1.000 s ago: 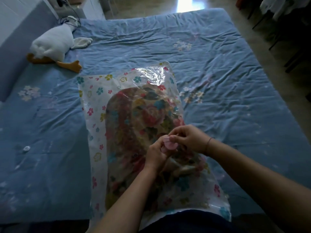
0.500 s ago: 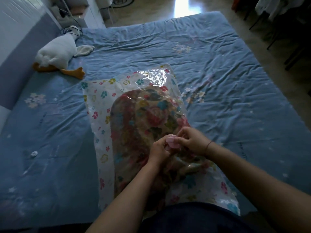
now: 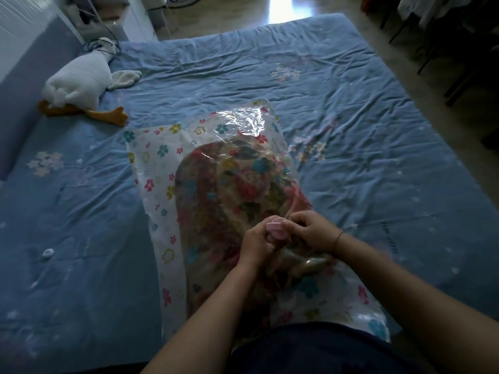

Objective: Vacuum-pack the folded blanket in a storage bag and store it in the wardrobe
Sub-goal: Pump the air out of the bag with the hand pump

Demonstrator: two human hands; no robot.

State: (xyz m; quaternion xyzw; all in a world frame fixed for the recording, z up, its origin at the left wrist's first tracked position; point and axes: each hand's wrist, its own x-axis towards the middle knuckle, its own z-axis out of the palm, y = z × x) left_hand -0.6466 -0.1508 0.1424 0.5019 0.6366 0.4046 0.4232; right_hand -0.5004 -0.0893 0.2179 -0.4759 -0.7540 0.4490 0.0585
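So the storage bag (image 3: 151,168) is lying flat on the bed (image 3: 378,157), with its long axis running from right up against the person's body out toward the far end of the bed and leaning a bit to the left as it goes. The folded floral blanket (image 3: 229,190) sits inside along the same line. The bag's far end is just crinkly clear plastic past the blanket. Both hands are on the pink valve cap (image 3: 275,230) on top of the bag, near its middle: the left hand (image 3: 255,245) has its grip curled round the cap from the left, and the right hand (image 3: 310,233) pinches it from the right. Well off the bag's far left corner there's a plush goose (image 3: 78,85) lying on its side with a dark cable (image 3: 108,44) by its head. A small white round thing (image 3: 47,252) sits on the sheet left of the bag.
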